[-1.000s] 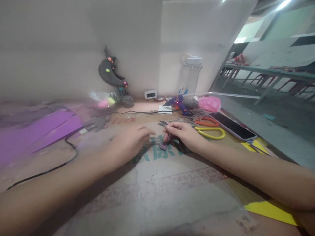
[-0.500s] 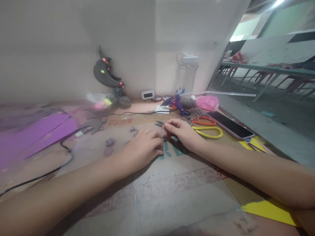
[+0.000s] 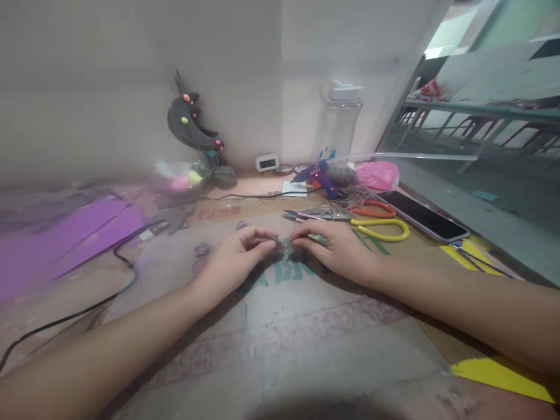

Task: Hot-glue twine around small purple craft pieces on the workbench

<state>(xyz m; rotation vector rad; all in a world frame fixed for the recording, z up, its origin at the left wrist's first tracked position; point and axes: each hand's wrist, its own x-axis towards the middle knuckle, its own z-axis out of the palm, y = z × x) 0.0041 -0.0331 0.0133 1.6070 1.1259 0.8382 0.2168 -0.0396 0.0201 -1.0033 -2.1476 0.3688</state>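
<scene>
Near the middle of the cardboard-covered table, my left hand (image 3: 245,251) pinches a small greyish-purple piece (image 3: 279,243) between thumb and fingertips; its exact kind is too blurred to tell. Close on its right, my right hand (image 3: 335,248) has thumb and fingertips pressed together, and whatever lies between them is too small to make out. The two sets of fingertips are a little apart. Small purple crumpled pieces (image 3: 202,249) lie left of my left hand. Scissors with yellow and orange handles (image 3: 385,229) rest just beyond my right hand.
A purple glue gun (image 3: 319,176) with a lit red light stands behind, near grey yarn (image 3: 341,175) and a pink bag (image 3: 378,175). A phone (image 3: 422,216) lies right. Purple sheets (image 3: 87,233) and a black cable (image 3: 65,318) are left. A clear bottle (image 3: 343,122) stands by the wall.
My left hand has turned from palm-down to thumb-up, showing the small purple piece in its fingers. My right hand has shifted slightly down, uncovering more of the scissors. The view has shifted slightly.
</scene>
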